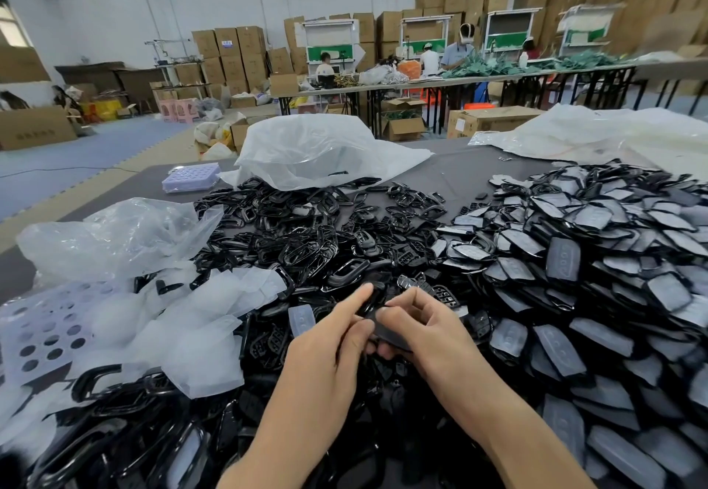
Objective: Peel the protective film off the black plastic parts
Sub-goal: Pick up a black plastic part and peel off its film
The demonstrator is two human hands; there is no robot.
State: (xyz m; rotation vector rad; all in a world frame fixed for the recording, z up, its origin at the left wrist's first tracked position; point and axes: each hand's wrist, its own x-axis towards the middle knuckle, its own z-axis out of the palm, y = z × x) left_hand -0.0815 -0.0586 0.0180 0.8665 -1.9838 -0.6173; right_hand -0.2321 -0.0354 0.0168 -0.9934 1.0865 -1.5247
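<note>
Warehouse room, cartons (237, 56) stacked along the far wall. Dark bench (459, 170) heaped with open black frames (306, 228) at centre, film-covered black parts (594, 259) at right, clear bags (115, 236) at left. Near centre, left hand (329, 339) and right hand (433, 327) both grip one black part (389, 331) just above the heap, fingers (408, 303) curled round it. Film lifted or not: cannot tell.

Two hands, lower centre: left hand (325, 339), right hand (425, 327). One part (387, 329) held between them. Loose parts (306, 236) in heaps: too many to count. Three plastic bags (318, 151). Two perforated trays (190, 177), left. Four people (458, 54), upper right.
</note>
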